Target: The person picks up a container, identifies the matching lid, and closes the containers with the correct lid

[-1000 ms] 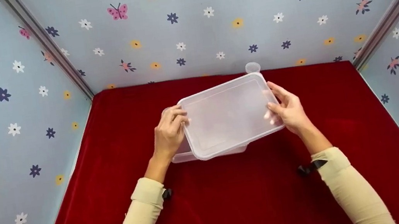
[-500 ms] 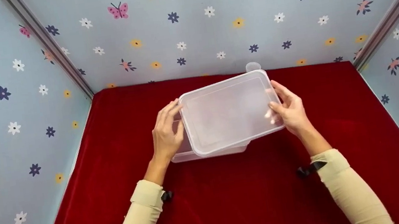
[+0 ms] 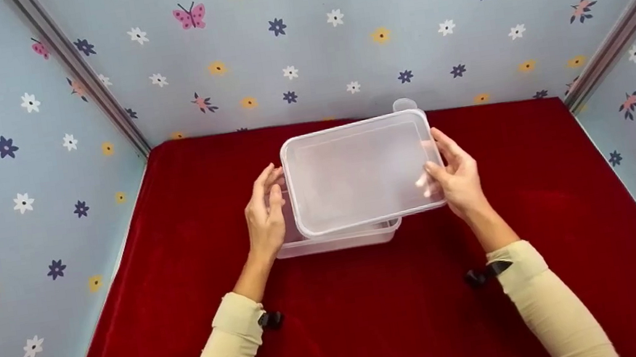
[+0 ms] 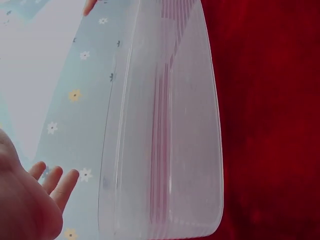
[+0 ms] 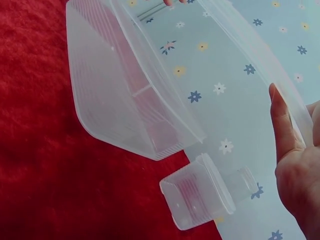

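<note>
On the red cloth (image 3: 375, 320) sits a clear box (image 3: 336, 239), with its lid (image 3: 362, 171) held just above it, shifted toward the back. The right hand (image 3: 456, 181) pinches the lid's right edge. The left hand (image 3: 264, 214) hangs with fingers straight beside the lid's left edge. A small cup (image 5: 200, 197) stands behind the box.

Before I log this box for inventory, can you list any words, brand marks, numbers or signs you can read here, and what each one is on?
None can be read.
Clear rectangular plastic lid, in the right hand: plain, no print or embossing visible.
Clear rectangular plastic container beside the left hand: only moulded ribs.
Small clear plastic cup: unmarked.
Pale blue wall covering: flowers and butterflies, no lettering.
</note>
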Demonstrator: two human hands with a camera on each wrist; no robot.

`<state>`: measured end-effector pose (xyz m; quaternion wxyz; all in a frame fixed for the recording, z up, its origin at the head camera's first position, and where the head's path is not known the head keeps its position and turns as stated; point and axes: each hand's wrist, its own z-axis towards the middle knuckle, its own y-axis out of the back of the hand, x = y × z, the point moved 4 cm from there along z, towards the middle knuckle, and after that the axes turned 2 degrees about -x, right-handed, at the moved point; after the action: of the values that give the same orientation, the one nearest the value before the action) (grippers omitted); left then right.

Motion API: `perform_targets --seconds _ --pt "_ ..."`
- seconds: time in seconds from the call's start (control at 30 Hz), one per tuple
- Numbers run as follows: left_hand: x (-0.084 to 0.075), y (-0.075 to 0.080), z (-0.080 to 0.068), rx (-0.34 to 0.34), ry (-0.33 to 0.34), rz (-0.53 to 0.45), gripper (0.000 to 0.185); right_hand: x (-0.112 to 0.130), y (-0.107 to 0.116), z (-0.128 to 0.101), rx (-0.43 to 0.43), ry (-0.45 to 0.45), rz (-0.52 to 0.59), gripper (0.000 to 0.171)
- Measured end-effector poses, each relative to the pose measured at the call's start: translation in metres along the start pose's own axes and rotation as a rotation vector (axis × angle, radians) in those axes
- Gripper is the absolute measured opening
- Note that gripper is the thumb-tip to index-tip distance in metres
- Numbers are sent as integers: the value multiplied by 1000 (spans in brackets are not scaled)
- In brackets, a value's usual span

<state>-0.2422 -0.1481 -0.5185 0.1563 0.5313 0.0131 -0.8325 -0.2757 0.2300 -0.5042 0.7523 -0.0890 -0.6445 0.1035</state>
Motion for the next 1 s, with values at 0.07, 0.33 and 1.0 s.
perform_targets --seconds 0.07,0.33,1.0 --pt "0 -2 -2 13 40 -20 47 -2 -3 -1 -7 -4 7 77" --pt "-1 -3 -2 -8 70 19 49 -12 -11 -3 -11 -16 25 77" --pt "0 -1 -4 -57 61 19 51 -23 -25 -6 -30 -5 28 80"
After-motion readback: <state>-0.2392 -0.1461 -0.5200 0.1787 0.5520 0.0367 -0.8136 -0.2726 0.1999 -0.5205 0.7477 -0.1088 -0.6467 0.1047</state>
